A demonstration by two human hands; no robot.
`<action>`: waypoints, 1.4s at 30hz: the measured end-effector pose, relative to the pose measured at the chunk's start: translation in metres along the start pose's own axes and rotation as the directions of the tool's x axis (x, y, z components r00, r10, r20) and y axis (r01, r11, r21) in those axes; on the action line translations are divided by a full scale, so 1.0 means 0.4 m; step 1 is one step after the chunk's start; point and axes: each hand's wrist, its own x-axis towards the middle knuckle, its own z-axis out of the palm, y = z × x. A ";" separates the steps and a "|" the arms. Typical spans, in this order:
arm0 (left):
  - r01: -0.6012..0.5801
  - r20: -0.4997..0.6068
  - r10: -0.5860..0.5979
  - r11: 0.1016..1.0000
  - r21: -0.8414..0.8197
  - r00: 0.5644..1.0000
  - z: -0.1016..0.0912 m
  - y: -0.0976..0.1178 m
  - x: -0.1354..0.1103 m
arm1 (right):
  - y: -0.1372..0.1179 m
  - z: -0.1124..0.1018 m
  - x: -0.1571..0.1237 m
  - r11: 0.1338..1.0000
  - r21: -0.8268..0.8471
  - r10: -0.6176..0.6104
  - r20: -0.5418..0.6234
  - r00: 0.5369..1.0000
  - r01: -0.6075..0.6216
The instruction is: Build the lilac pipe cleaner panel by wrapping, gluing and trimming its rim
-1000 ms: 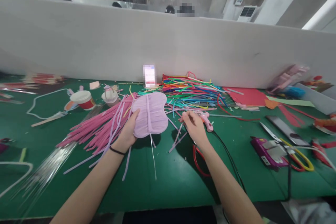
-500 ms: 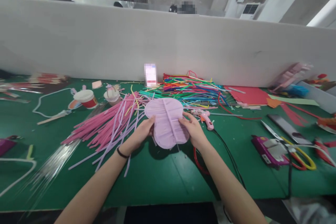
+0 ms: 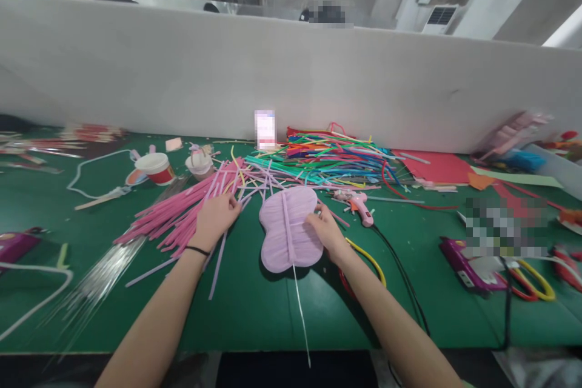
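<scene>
A lilac butterfly-shaped piece (image 3: 276,227) covered in fuzzy strips, with a raised ridge down its middle, is held by my right hand (image 3: 326,231) at its right edge. From its lower end a thin pale wire (image 3: 301,309) points toward me. Off to the left, my left hand (image 3: 216,218) is over the pipe cleaners, its fingers closed at a lilac pipe cleaner (image 3: 246,200); the exact fingertip contact is partly hidden. Beneath that hand lies a bundle of pink pipe cleaners (image 3: 175,215) with loose lilac ones across it.
Multicoloured pipe cleaners (image 3: 336,157) lie at the back, near a lit phone (image 3: 265,130). A pink glue gun (image 3: 361,206) with a black cord is right of my right hand. A paper cup (image 3: 155,168) stands left; a purple power strip (image 3: 470,270) and scissors (image 3: 539,279) lie right.
My left hand has let go of the lilac piece and moved left to the pipe cleaners. The piece has come slightly lower and turned, and its wire now shows fully.
</scene>
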 end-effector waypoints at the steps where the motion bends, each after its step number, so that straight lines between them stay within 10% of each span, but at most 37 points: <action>1: -0.002 0.010 0.002 0.999 -0.034 1.000 -0.005 0.001 0.001 | 0.003 0.001 -0.001 1.000 -0.007 0.011 0.014 1.000 -0.011; 9: 0.051 0.101 -0.009 0.904 -0.424 0.995 -0.030 0.021 -0.004 | 0.005 0.000 -0.006 0.995 0.100 -0.002 0.123 0.992 -0.011; 18: -0.065 -0.148 -0.019 0.839 -0.540 0.989 0.020 0.052 -0.029 | -0.031 -0.003 -0.011 0.949 0.301 -0.126 0.078 0.989 0.097; 26: 0.154 0.201 0.006 0.618 -0.771 0.980 0.074 0.096 -0.074 | -0.020 0.002 -0.007 0.955 0.260 -0.155 0.024 0.988 0.143; 34: 0.374 0.418 0.002 0.444 -0.814 0.908 0.083 0.078 -0.069 | -0.043 -0.008 -0.011 0.905 0.411 -0.024 0.310 0.950 -0.111; 42: 0.374 0.495 0.071 0.566 -0.735 0.866 0.136 0.030 -0.034 | -0.044 -0.001 -0.016 0.906 0.412 -0.083 0.397 0.914 -0.097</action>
